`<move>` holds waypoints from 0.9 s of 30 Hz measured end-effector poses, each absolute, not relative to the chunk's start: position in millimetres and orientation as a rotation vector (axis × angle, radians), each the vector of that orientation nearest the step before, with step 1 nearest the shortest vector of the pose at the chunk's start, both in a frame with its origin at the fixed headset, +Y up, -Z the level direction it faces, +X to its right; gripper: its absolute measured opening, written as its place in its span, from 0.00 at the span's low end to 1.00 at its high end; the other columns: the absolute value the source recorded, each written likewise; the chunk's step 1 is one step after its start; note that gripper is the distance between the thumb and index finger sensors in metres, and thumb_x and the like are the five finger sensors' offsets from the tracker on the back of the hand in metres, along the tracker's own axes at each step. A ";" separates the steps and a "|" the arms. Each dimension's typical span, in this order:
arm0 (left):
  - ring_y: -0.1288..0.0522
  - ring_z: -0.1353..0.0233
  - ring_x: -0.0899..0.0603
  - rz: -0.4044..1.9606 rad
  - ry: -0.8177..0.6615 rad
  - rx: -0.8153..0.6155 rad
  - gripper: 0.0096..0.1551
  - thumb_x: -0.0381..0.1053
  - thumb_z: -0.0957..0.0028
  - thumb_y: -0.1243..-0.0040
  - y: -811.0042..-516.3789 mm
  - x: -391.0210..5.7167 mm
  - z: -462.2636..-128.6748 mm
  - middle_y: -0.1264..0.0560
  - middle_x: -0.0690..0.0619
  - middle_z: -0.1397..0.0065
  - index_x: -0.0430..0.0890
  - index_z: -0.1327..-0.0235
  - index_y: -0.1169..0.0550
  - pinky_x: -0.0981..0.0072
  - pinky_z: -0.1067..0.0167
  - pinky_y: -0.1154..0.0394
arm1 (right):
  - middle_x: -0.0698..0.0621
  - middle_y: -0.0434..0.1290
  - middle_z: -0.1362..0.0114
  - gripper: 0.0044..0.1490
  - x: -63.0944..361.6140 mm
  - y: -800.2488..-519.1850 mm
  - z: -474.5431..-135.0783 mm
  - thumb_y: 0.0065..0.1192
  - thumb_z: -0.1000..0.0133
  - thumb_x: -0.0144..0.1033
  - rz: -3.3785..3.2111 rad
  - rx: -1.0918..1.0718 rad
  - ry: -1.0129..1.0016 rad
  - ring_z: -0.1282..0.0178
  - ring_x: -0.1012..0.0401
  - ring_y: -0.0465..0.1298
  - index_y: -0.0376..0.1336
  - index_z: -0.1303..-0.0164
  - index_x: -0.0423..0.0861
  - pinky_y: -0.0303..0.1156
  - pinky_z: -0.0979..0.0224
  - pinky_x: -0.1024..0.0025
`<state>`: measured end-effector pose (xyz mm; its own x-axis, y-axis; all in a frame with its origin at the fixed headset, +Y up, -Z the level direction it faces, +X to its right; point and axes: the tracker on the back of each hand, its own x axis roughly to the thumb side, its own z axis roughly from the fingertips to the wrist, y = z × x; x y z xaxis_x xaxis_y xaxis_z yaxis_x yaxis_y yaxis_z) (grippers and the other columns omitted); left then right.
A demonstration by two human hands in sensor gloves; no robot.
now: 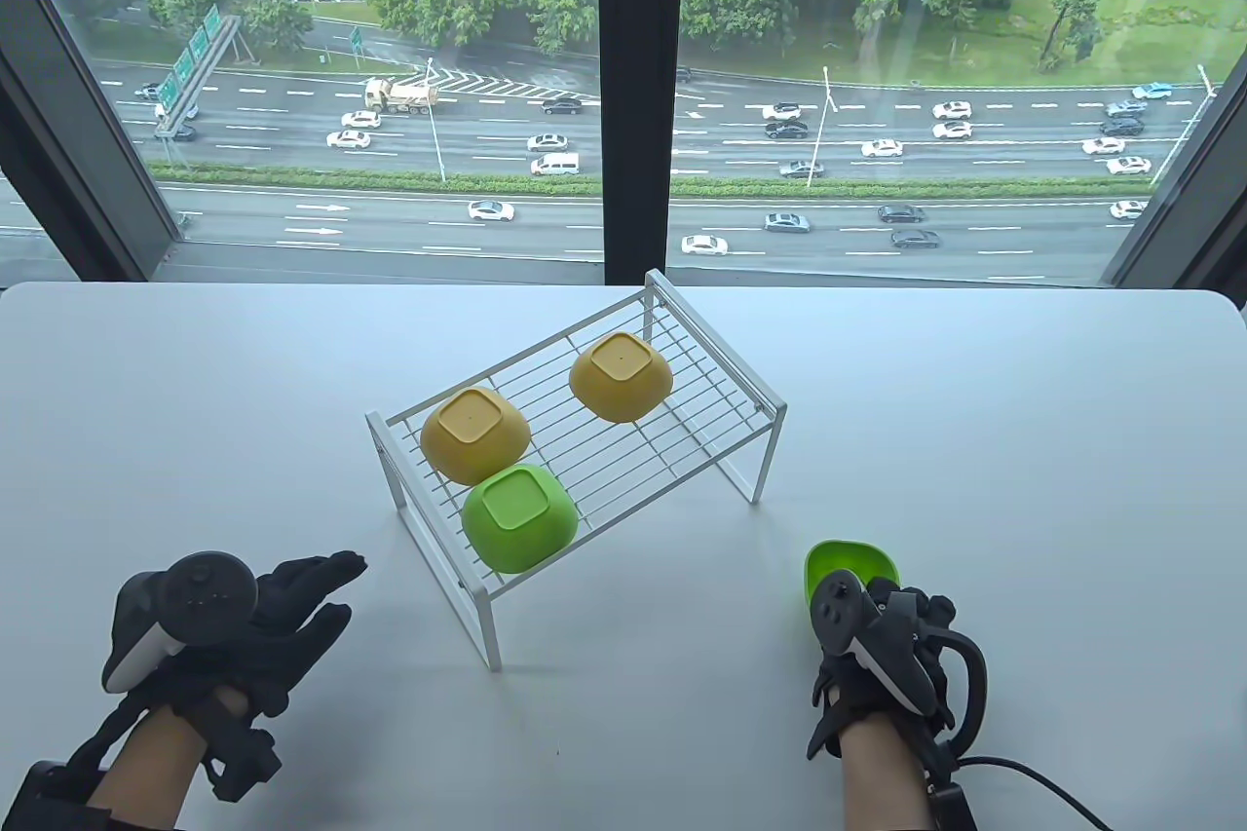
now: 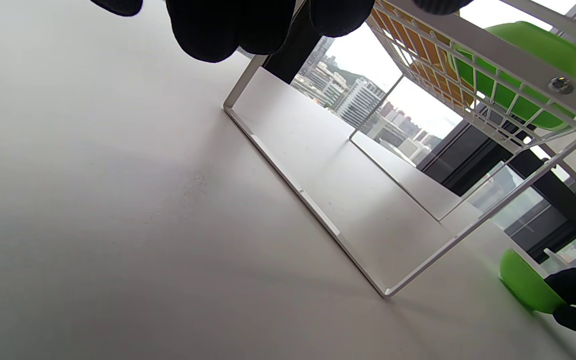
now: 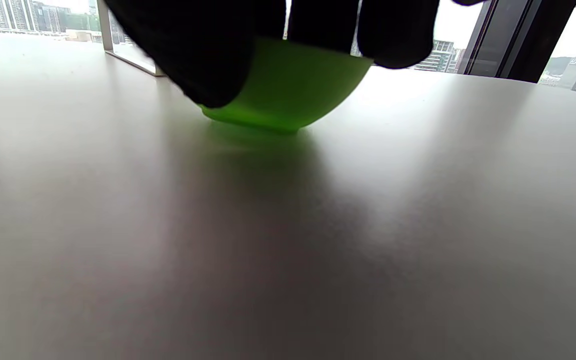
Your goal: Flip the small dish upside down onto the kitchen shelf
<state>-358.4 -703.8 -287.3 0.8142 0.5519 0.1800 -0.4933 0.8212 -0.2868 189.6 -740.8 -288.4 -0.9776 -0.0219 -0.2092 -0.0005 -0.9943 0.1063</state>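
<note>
A small green dish (image 1: 850,566) sits upright on the white table at the lower right, also seen low and close as the green dish (image 3: 288,90). My right hand (image 1: 882,622) curls over its near rim and grips it. The white wire shelf (image 1: 585,441) stands at mid table. On it lie upside down a green dish (image 1: 518,517) and two yellow dishes (image 1: 474,434) (image 1: 621,375). My left hand (image 1: 292,602) hovers left of the shelf with fingers relaxed, holding nothing.
The white table (image 1: 1023,441) runs to a big window at the back. In the left wrist view the shelf leg frame (image 2: 318,210) rests on the table, with the right hand's dish (image 2: 525,285) at the far right.
</note>
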 end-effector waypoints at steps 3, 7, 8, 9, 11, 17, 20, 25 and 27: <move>0.34 0.23 0.33 0.563 -0.264 -0.232 0.39 0.65 0.49 0.55 -703.8 -358.6 -287.3 0.38 0.44 0.17 0.55 0.21 0.36 0.28 0.26 0.40 | 0.45 0.68 0.24 0.28 187.7 -737.3 -287.4 0.74 0.48 0.42 -3.114 0.296 -0.105 0.24 0.42 0.64 0.67 0.38 0.50 0.51 0.21 0.35; 0.34 0.22 0.33 0.564 -0.265 -0.231 0.39 0.65 0.49 0.55 -703.9 -358.7 -287.4 0.38 0.44 0.17 0.56 0.21 0.36 0.28 0.26 0.40 | 0.47 0.71 0.26 0.27 185.0 -734.5 -287.0 0.75 0.50 0.45 -3.124 0.249 -0.056 0.25 0.43 0.68 0.69 0.42 0.49 0.54 0.22 0.35; 0.34 0.23 0.33 0.565 -0.265 -0.231 0.39 0.65 0.49 0.55 -703.9 -358.7 -287.4 0.38 0.44 0.17 0.55 0.21 0.36 0.28 0.26 0.40 | 0.47 0.72 0.27 0.27 185.0 -734.5 -286.9 0.75 0.50 0.45 -3.125 0.252 -0.060 0.26 0.42 0.69 0.69 0.43 0.49 0.55 0.22 0.35; 0.34 0.23 0.33 0.565 -0.265 -0.231 0.39 0.65 0.49 0.55 -703.9 -358.7 -287.4 0.38 0.44 0.17 0.55 0.21 0.36 0.28 0.26 0.40 | 0.47 0.73 0.27 0.27 185.2 -734.8 -287.0 0.75 0.49 0.45 -3.136 0.246 -0.080 0.28 0.42 0.72 0.69 0.43 0.49 0.56 0.23 0.34; 0.34 0.23 0.33 0.565 -0.265 -0.231 0.39 0.65 0.49 0.55 -703.9 -358.7 -287.4 0.38 0.44 0.17 0.55 0.21 0.36 0.28 0.26 0.40 | 0.46 0.76 0.31 0.26 184.8 -735.0 -287.4 0.75 0.49 0.45 -3.146 0.229 -0.085 0.33 0.45 0.77 0.69 0.43 0.50 0.57 0.22 0.35; 0.34 0.22 0.33 0.565 -0.265 -0.231 0.39 0.65 0.49 0.55 -703.9 -358.7 -287.4 0.38 0.44 0.17 0.55 0.21 0.36 0.28 0.26 0.40 | 0.49 0.80 0.39 0.27 183.1 -732.6 -286.9 0.72 0.48 0.44 -3.181 0.196 -0.040 0.39 0.51 0.80 0.68 0.40 0.51 0.58 0.23 0.36; 0.34 0.23 0.33 0.565 -0.265 -0.231 0.39 0.65 0.49 0.55 -703.9 -358.7 -287.4 0.38 0.44 0.17 0.55 0.21 0.36 0.28 0.26 0.40 | 0.49 0.79 0.40 0.28 181.5 -731.8 -286.3 0.70 0.47 0.44 -3.180 0.182 -0.031 0.40 0.51 0.79 0.68 0.37 0.50 0.58 0.22 0.36; 0.34 0.22 0.33 0.565 -0.265 -0.231 0.39 0.65 0.49 0.55 -703.9 -358.7 -287.4 0.38 0.44 0.17 0.55 0.21 0.36 0.28 0.26 0.40 | 0.49 0.78 0.40 0.30 181.3 -730.3 -285.6 0.69 0.47 0.43 -3.188 0.174 0.000 0.41 0.51 0.78 0.67 0.34 0.49 0.58 0.23 0.36; 0.34 0.23 0.33 0.565 -0.265 -0.231 0.39 0.65 0.49 0.55 -703.9 -358.7 -287.4 0.38 0.44 0.17 0.55 0.21 0.36 0.28 0.26 0.40 | 0.49 0.78 0.40 0.30 181.7 -730.0 -285.5 0.69 0.46 0.43 -3.193 0.172 0.013 0.41 0.52 0.78 0.66 0.33 0.50 0.58 0.23 0.36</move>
